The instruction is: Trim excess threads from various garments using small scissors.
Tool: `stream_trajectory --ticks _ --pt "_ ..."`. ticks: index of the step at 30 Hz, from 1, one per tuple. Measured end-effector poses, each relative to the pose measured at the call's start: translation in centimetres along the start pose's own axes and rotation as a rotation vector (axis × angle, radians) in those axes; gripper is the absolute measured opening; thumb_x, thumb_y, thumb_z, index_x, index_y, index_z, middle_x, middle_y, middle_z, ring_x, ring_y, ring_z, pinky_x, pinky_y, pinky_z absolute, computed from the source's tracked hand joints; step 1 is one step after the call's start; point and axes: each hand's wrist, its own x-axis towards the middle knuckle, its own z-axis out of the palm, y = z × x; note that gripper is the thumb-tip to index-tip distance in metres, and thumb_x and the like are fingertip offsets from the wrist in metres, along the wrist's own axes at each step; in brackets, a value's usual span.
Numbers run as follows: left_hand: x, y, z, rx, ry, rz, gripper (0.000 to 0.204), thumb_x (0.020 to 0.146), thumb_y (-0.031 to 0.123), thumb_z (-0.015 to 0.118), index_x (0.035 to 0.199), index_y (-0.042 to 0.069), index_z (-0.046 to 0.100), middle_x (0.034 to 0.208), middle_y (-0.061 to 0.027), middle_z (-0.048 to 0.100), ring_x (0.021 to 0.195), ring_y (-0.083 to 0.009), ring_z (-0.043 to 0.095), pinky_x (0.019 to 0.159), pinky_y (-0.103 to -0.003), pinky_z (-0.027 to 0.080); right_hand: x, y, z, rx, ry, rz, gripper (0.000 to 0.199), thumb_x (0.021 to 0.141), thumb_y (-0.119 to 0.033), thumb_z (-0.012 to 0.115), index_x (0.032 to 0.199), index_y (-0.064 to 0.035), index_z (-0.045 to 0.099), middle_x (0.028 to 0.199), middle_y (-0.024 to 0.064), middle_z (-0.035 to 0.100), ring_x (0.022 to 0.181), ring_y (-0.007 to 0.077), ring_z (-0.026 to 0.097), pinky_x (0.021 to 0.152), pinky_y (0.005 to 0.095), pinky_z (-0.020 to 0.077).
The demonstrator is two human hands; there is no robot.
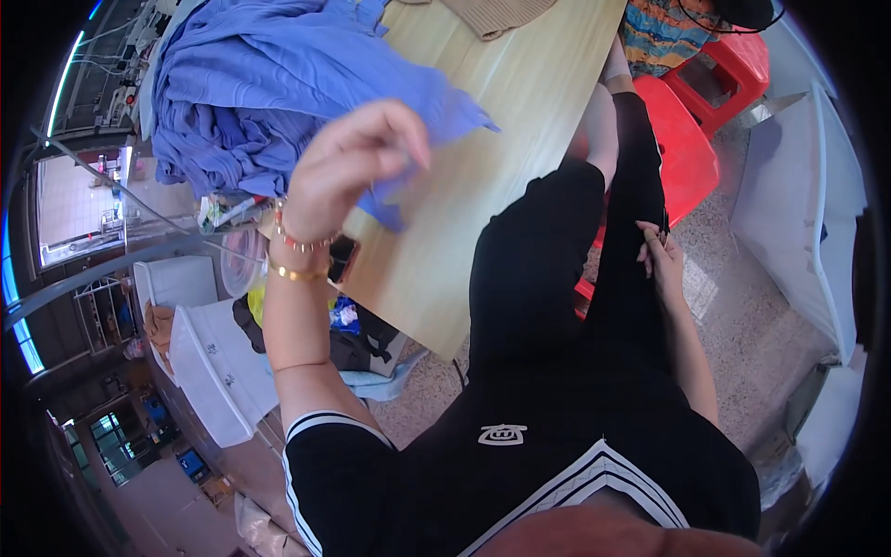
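Observation:
A large heap of blue-violet cloth (pixel 232 84) lies at the far left of the light wooden table (pixel 464 223). My left hand (pixel 357 153) is raised over the table at the edge of this heap, with fingers curled together around a part of the cloth. A blurred flap of the same fabric hangs below the fingers. My right hand (pixel 661 260) rests on my right thigh, on black trousers (pixel 626 251). Its fingers are bent around something small and dark, too little seen to name.
A brown knitted piece (pixel 501 14) lies at the table's far edge. Red plastic stools (pixel 682 158) stand to the right, with patterned cloth (pixel 664 37) beyond. White bins (pixel 789 213) stand farther right. Left of the table are a white box (pixel 223 367) and a dark bag (pixel 353 348).

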Motion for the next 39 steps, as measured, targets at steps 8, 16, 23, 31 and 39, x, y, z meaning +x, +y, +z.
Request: stream_trajectory --ticks 8,16,23,31,39 --pt "-1.7 1.5 12.5 0.233 -0.586 0.262 0.025 0.091 0.000 0.057 0.116 0.001 0.063 0.104 -0.0139 0.063 0.090 -0.0310 0.063 0.076 -0.038 0.052 0.3 0.0 0.3 -0.021 -0.010 -0.034 0.029 0.103 -0.024 0.053 0.119 -0.0029 0.066 0.064 -0.0022 0.057 0.044 0.0016 0.041 0.040 0.0181 0.0295" --pt "-1.1 -1.0 5.8 0.617 0.359 0.042 0.025 0.096 0.010 0.059 0.118 0.001 0.067 0.104 -0.0055 0.070 0.091 -0.0122 0.065 0.081 -0.024 0.049 0.2 0.3 -0.3 0.023 -0.029 -0.063 0.030 0.103 -0.023 0.053 0.120 -0.0022 0.066 0.066 -0.0013 0.058 0.045 0.0024 0.042 0.041 0.0183 0.0305" --pt "1.0 -12.8 -13.8 1.262 0.836 -0.132 0.036 0.089 0.029 0.067 0.113 0.003 0.070 0.104 -0.0171 0.072 0.097 -0.0287 0.069 0.084 -0.038 0.053 0.4 0.2 -0.3 0.050 -0.036 -0.061 0.030 0.103 -0.024 0.053 0.120 -0.0024 0.066 0.066 -0.0017 0.057 0.046 0.0022 0.042 0.041 0.0183 0.0308" --pt "2.4 -14.6 -15.1 1.309 0.922 -0.284 0.037 0.094 0.039 0.058 0.101 0.005 0.071 0.093 -0.0247 0.069 0.092 -0.0404 0.067 0.079 -0.046 0.051 0.0 0.0 -0.5 0.077 -0.074 -0.027 0.031 0.102 -0.024 0.054 0.121 -0.0029 0.066 0.067 -0.0022 0.058 0.048 0.0009 0.043 0.043 0.0181 0.0319" --pt "2.8 -2.5 -8.5 -0.066 0.782 0.390 0.016 0.096 0.009 0.061 0.107 -0.001 0.066 0.097 -0.0072 0.069 0.093 -0.0160 0.066 0.086 -0.031 0.054 -1.5 -10.3 2.5 -0.061 -0.257 -0.176 0.031 0.101 -0.024 0.056 0.122 -0.0051 0.067 0.078 -0.0065 0.057 0.061 -0.0002 0.045 0.056 0.0163 0.0334"
